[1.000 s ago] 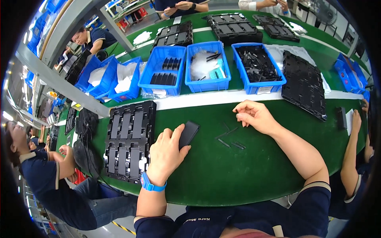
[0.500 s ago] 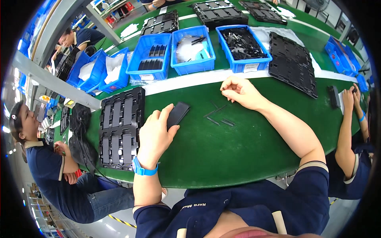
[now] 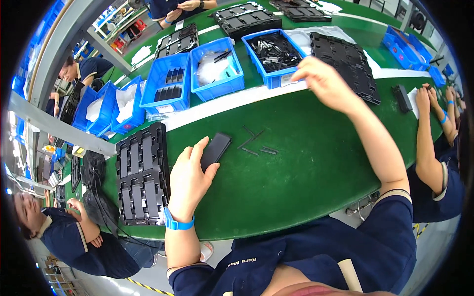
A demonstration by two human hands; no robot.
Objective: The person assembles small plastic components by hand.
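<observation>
While the left hand [image 3: 190, 180] is resting on the green table [image 3: 306, 172] with its fingers curled around the near end of a flat black part [image 3: 216, 149], the right hand [image 3: 323, 81] is stretching out over the front edge of the blue bin [image 3: 274, 53] full of small black pieces. That hand is loosely curled, fingers pointing down; I cannot tell whether it is pinching anything.

The flat black part is lying on the table, just right of the black tray [image 3: 143, 180] and just left of a few thin black strips [image 3: 256, 143] that are sitting loose on the surface.

Risks as I'm judging them:
- The left grip is only covering one end of the part, so a nudge could be skewing it or sliding it into the strips.
- The strips are loose and dark, so a sweeping forearm could be scattering them or pushing them off the table edge.
- The bin pieces are lying tangled, so the right hand may be lifting several at once or dropping one short of the bin rim.
- The reach is long, and attention is splitting between two spots.
</observation>
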